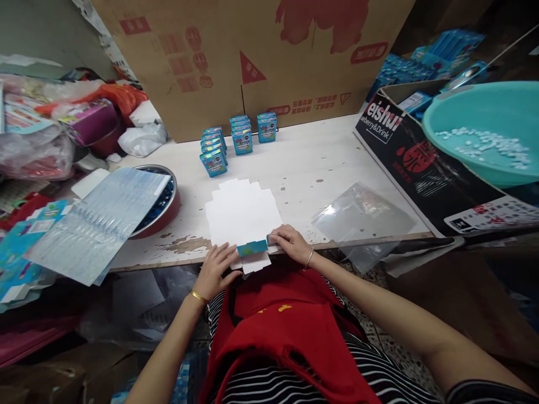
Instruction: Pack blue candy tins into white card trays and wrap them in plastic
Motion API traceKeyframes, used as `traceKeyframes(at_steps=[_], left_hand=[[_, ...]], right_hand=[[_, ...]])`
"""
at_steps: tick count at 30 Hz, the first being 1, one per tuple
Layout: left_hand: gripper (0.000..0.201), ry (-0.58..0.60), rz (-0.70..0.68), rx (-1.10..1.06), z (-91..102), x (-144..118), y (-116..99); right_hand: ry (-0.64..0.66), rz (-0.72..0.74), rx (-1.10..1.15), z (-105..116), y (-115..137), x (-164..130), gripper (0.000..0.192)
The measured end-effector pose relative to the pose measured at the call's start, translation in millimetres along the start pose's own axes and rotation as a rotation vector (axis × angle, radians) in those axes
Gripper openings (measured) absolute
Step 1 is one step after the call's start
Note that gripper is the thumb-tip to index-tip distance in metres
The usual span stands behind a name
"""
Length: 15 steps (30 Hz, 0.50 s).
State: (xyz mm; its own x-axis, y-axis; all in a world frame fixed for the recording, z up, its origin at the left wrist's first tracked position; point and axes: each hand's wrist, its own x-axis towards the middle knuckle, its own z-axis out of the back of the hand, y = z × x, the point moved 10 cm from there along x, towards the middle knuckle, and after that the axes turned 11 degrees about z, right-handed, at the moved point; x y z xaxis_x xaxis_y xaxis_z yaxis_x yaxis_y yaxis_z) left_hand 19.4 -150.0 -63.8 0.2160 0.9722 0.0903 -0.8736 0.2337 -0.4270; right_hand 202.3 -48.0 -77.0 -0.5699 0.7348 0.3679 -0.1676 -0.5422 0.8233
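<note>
A flat, white cardboard box blank point(242, 210) with stepped edges lies at the table's near edge. Along its near side a narrow strip with a blue printed face point(252, 247) stands folded up. My left hand point(217, 271) rests at the strip's left end, fingers stretched over the card and thumb apart from them. At the other end my right hand point(291, 242) pinches the corner of the blank between thumb and fingers. Beyond the blank stand several small blue packets in rows, with one packet point(214, 163) at the front left.
A steel-rimmed red bowl point(158, 225) sits left, partly under blue-white flat sheets point(101, 224). Clear plastic bags point(362, 216) lie right. A black carton point(421, 163) and a turquoise basin point(467, 160) with white pellets stand farther right. A large cardboard box point(219, 67) walls off the back.
</note>
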Motion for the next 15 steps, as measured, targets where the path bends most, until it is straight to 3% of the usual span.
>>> traceKeyframes(at_steps=[3, 7, 9, 12, 15], left_hand=[[0.033, -0.043, 0.03, -0.13, -4.7, -5, 7], [0.027, -0.185, 0.294, -0.384, 9.1, 2, 35], [0.025, -0.209, 0.37, -0.401, 14.3, 7, 40], [0.024, -0.101, 0.245, -0.335, 11.5, 12, 20], [0.047, 0.001, 0.12, -0.28, 4.9, 5, 4]], right_hand=[[-0.017, -0.008, 0.001, 0, 0, 0, 0.037], [-0.035, -0.021, -0.02, -1, -2, 0, 0.039], [-0.046, -0.012, -0.034, -1, -2, 0, 0.039], [-0.063, -0.007, -0.047, -1, -2, 0, 0.039], [-0.076, -0.027, -0.047, -2, -4, 0, 0.04]])
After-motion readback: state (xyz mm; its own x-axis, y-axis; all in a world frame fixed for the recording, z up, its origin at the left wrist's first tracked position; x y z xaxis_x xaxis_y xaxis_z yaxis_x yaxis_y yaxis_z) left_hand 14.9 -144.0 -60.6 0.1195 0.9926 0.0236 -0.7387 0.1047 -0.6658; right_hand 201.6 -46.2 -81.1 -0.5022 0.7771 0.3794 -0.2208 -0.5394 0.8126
